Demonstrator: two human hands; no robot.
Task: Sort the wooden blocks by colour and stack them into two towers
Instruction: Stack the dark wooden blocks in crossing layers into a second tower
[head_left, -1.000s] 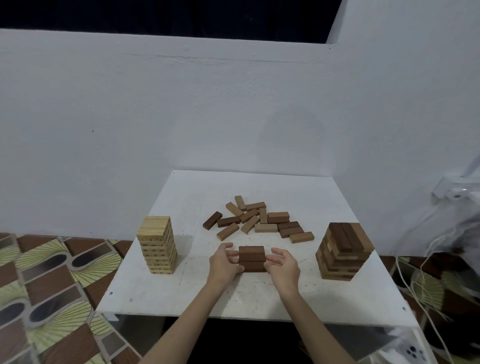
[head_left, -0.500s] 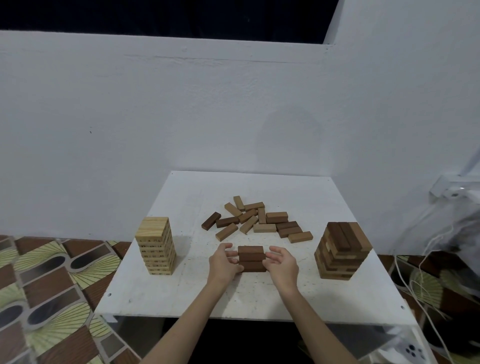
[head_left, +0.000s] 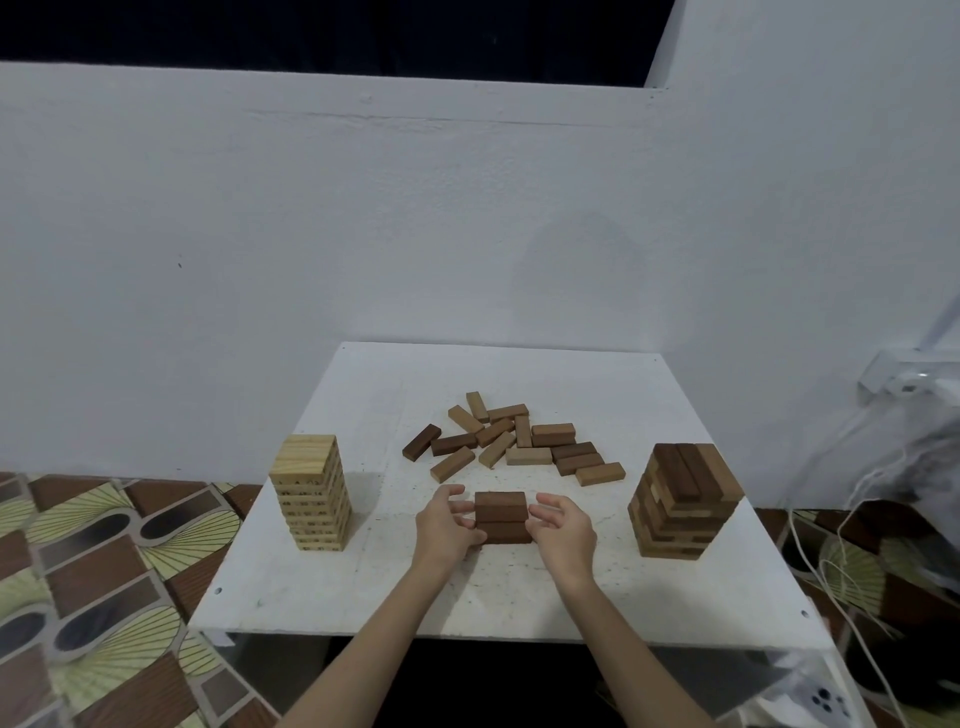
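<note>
Dark brown wooden blocks (head_left: 501, 517), a small stack of rectangular pieces two layers high, sit near the front middle of the white square table (head_left: 363, 597), flanked by both hands. The left hand (head_left: 444, 525) curls against the stack's left end, its fingers touching the wood; the right hand (head_left: 563, 525) is cupped at the right end, fingers loosely bent, and whether it touches the blocks I cannot tell. Behind the stack lies a scattered pile of loose light and dark brown blocks (head_left: 511, 441), well apart from the hands. A tall tower of pale yellow wooden blocks (head_left: 310, 491) stands at the left, and a mixed brown tower (head_left: 684, 499) with dark pieces on top stands at the right.

The likely step is squaring up or lifting this small stack. Squeezing unevenly from the two ends could skew the layers or slide the upper one off. If the stack is carried to the right, a nudge against the brown tower could topple it, since its courses already look slightly uneven. A forearm sweeping wide could also knock the pale tower.
</note>
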